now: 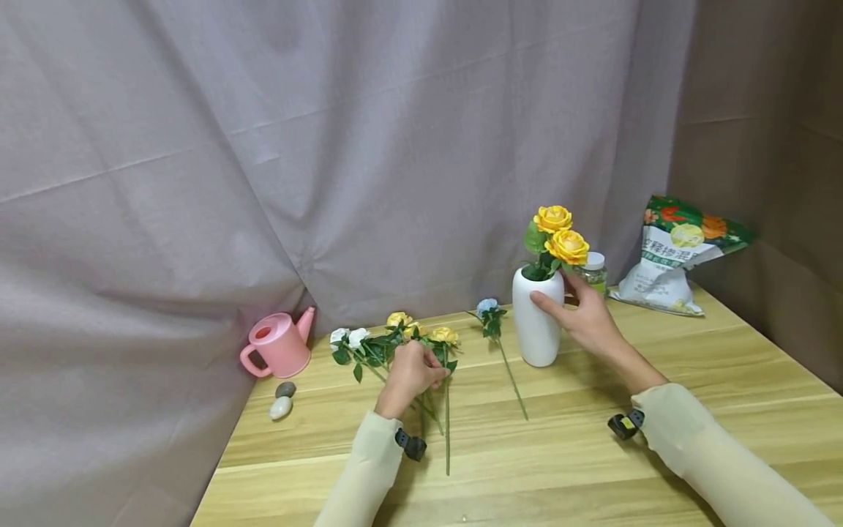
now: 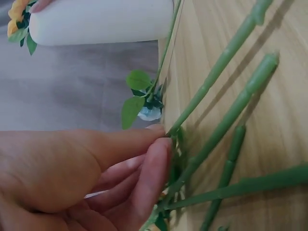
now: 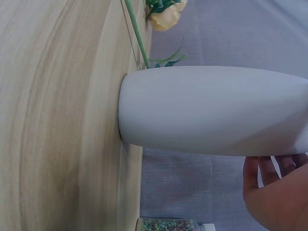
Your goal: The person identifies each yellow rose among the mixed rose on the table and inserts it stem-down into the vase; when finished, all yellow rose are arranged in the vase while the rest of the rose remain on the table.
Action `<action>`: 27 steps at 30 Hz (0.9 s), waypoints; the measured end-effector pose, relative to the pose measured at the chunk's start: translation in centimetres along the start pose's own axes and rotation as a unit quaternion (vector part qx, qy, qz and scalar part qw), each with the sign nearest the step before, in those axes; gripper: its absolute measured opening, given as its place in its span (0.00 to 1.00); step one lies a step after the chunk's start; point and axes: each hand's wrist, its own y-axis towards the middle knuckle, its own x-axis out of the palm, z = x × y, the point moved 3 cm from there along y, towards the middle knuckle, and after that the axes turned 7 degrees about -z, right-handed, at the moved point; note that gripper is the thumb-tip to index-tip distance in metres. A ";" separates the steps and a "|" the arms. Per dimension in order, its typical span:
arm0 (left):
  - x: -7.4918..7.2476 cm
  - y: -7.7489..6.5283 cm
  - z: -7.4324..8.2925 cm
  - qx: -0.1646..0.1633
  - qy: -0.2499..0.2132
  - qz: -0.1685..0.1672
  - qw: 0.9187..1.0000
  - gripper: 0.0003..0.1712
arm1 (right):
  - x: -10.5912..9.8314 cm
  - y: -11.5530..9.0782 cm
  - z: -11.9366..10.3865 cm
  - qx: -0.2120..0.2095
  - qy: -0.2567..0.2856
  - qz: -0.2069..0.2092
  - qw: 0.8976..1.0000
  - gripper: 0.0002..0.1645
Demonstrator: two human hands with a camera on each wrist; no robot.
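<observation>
My left hand (image 1: 411, 375) pinches the green stem (image 2: 211, 77) of a yellow rose (image 1: 444, 335) between thumb and forefinger, close over the wooden table. Other flowers lie under and beside that hand: white roses (image 1: 358, 337) to the left and more yellow roses (image 1: 398, 319) behind. In the left wrist view several cut stems (image 2: 231, 115) spread below the fingertips. With thumb and fingers around its upper part, my right hand (image 1: 593, 322) holds the upright white vase (image 1: 536, 329). Two yellow roses (image 1: 568, 247) with green leaves stand in the vase.
A blue flower (image 1: 488, 306) lies on the table between the hands. Pink watering can (image 1: 283, 348), dark stone (image 1: 285, 389) and pale stone (image 1: 280, 408) are at left. Behind the right hand stand a jar (image 3: 168, 224) of coloured beads and a printed bag (image 1: 665, 271).
</observation>
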 end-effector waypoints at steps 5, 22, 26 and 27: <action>0.1 -0.5 0.6 -0.019 -0.023 -0.032 0.999 0.10 | 0.0 0.1 -0.2 -0.004 0.003 0.000 1.000 0.44; 2.0 -0.5 1.0 -0.023 -0.095 -0.075 0.992 0.08 | -0.1 -0.2 -0.4 0.011 -0.005 -0.003 1.000 0.45; 2.2 -0.4 1.0 -0.030 -0.112 -0.075 0.990 0.07 | -0.1 -0.3 -0.5 0.010 -0.010 -0.005 1.000 0.46; 2.2 -0.3 0.9 -0.032 -0.115 -0.076 0.990 0.07 | 0.0 -0.3 -0.5 0.010 -0.010 -0.005 1.000 0.46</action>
